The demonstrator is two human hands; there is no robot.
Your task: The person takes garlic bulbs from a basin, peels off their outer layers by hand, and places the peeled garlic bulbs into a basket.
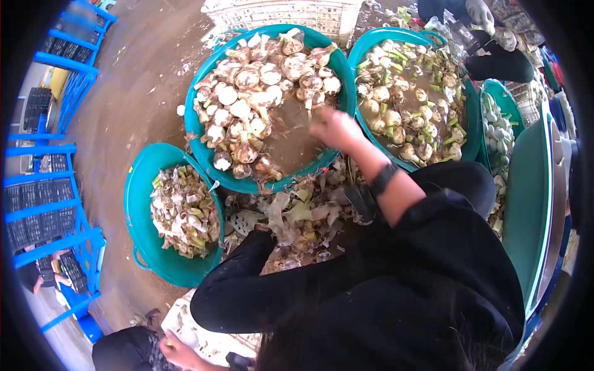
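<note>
My right hand (pixel 337 130), with a dark band on its wrist, reaches over the near right part of a large teal basin (pixel 270 187). Its fingers curl close to the garlic bulbs (pixel 245 78), which are dirty, with loose papery skins. Blur hides what the fingers hold, if anything. My left arm bends in a black sleeve over a heap of peeled skins and leaves (pixel 303 216). Only a sliver of my left hand (pixel 263 228) shows past the cuff; its fingers are hidden. A second teal basin (pixel 473 117) to the right contains cleaner bulbs (pixel 427 111) with green stems.
A teal tub (pixel 139 191) of peelings (pixel 185 210) stands at left. Behind the large basin is a white crate (pixel 291 15). Other people's hands, gloved (pixel 481 13) at upper right and bare (pixel 176 349) at lower left, are nearby. Blue racks (pixel 55 154) line the left.
</note>
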